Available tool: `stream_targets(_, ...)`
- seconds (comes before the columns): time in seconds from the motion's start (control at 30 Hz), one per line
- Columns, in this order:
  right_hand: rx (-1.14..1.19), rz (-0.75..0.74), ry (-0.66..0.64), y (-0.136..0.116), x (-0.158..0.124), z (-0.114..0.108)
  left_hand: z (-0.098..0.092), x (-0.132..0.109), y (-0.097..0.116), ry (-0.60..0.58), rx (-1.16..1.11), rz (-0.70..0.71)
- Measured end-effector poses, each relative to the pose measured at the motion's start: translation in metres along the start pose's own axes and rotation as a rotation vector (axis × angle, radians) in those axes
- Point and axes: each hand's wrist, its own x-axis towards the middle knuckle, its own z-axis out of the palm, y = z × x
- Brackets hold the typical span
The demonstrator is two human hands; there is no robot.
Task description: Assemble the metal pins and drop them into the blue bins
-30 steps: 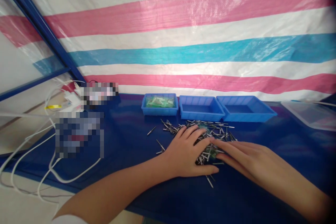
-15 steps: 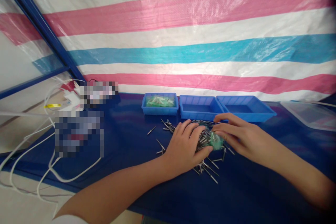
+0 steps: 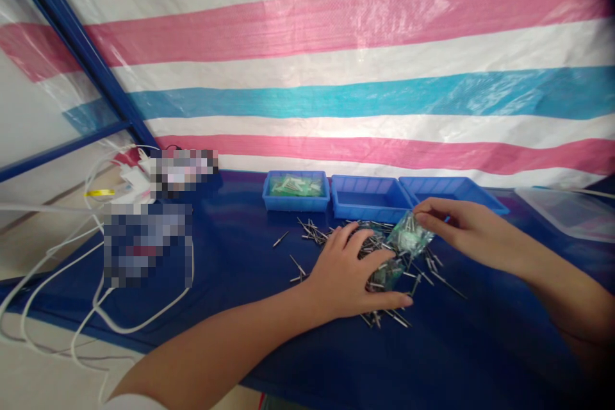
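Note:
A heap of small metal pins lies on the blue table cloth in front of three blue trays. My left hand rests on the heap, fingers spread and curved over the pins and a green-tinted plastic bag beneath them. Just above the heap's right side, my right hand pinches a second small clear bag of pins by its top corner.
The left blue tray holds greenish bags; the middle tray and right tray show blue floors. A clear lidded box sits at far right. White cables and blurred items lie at left. A striped tarp hangs behind.
My right hand has gone from lying flat on the heap to lifting a small bag of pins up and to the right. Loose pins have scattered further. My left hand stays on the heap.

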Motion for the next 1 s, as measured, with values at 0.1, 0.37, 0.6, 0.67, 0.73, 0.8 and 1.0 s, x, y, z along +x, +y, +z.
stream_targets(0.1,0.120,0.092,0.095,-0.004,0.001,0.007,-0.006,0.002,0.005,0.005,-0.062,-0.023)
stream_targets(0.37,0.725,0.343,0.315,-0.031,-0.007,0.048,-0.025,0.016,0.007,0.195,-0.434,-0.465)
stream_targets(0.6,0.828,0.353,0.204,-0.049,-0.016,0.069,-0.023,0.019,-0.010,0.138,-0.735,-0.520)
stream_targets(0.67,0.771,0.287,0.180,-0.049,-0.016,0.068,-0.024,0.019,-0.012,0.147,-0.777,-0.512)
stream_targets(0.73,0.691,0.213,0.151,-0.048,-0.015,0.067,-0.027,0.019,-0.012,0.140,-0.776,-0.504)
stream_targets(0.8,0.628,0.169,0.139,-0.047,-0.015,0.068,-0.030,0.019,-0.011,0.116,-0.766,-0.502)
stream_targets(1.0,0.396,0.023,0.383,-0.042,-0.019,0.067,-0.039,0.021,-0.011,0.042,-0.852,-0.525)
